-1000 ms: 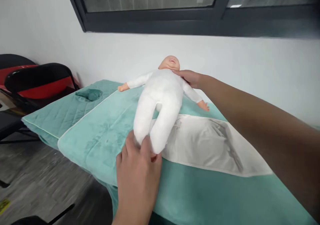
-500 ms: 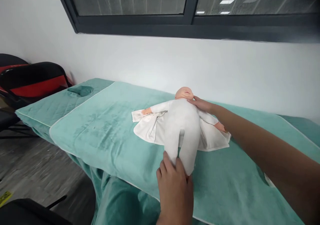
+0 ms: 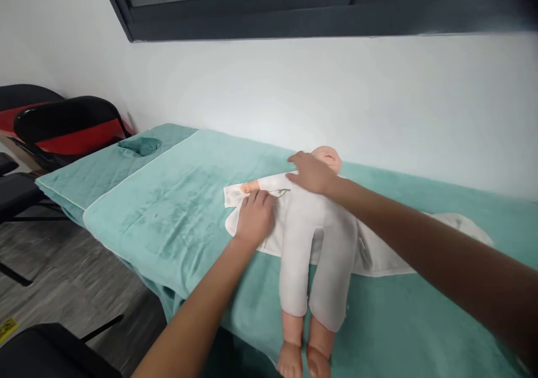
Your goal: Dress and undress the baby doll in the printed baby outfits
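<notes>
A baby doll (image 3: pixel 319 221) in a white bodysuit lies on its back, its bare feet towards me. Under it a white baby jacket (image 3: pixel 389 252) is spread open to both sides. My left hand (image 3: pixel 257 217) rests on the jacket's left part, beside the doll's arm, with its fingers bent onto the cloth and the fingertips hidden. A thin tie shows just past those fingers. Across the doll's upper chest and shoulder reaches my right hand (image 3: pixel 311 172), fingers apart and slightly blurred. My right forearm hides the doll's arm on that side.
The doll lies on a bed with a green velvety cover (image 3: pixel 168 215), which has a face hole (image 3: pixel 140 145) at its left end. Black and red chairs (image 3: pixel 71 126) stand at the left. Behind the bed is a white wall (image 3: pixel 252 87) under a dark window frame (image 3: pixel 235 19).
My left hand has left the doll's legs and moved up to the jacket; the feet now show. The right hand has shifted left over the chest. The jacket's right part now extends further right.
</notes>
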A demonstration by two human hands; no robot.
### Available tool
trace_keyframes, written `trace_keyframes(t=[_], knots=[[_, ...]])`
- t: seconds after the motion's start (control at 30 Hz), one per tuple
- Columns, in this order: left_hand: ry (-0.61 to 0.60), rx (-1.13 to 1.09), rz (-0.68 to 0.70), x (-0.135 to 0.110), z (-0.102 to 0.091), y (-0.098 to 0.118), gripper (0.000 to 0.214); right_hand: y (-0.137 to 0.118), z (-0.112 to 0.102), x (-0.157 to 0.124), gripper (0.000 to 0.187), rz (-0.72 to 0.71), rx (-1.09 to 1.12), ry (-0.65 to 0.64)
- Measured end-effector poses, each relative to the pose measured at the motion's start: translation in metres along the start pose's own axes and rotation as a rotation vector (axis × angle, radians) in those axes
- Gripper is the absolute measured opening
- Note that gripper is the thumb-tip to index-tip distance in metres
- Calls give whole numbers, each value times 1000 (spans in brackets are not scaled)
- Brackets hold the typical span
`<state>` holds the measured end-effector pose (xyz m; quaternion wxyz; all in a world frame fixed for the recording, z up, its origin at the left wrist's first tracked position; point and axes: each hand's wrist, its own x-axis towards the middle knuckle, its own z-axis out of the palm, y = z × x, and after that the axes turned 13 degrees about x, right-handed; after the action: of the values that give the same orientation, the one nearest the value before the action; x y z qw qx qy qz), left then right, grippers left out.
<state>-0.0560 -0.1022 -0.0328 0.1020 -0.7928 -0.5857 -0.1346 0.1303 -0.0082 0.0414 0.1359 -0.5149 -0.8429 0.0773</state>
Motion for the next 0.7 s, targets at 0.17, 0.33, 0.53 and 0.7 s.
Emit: trace_keyframes(t=[0.17,0.33,0.53,0.7], knots=[[74,78,-149,35,31,-11,25,-35,45,39,30,-25,4,-233],[79,-36,-283,31,34,-17,25,-21,45,33,32,-36,93,-168],[171,-521,-542,33,32,-29,15,-11,22,0,39,-23,394,21],[253,-972,-635,31,27,-35,15,-17,19,-8,47,-1,367,-34]])
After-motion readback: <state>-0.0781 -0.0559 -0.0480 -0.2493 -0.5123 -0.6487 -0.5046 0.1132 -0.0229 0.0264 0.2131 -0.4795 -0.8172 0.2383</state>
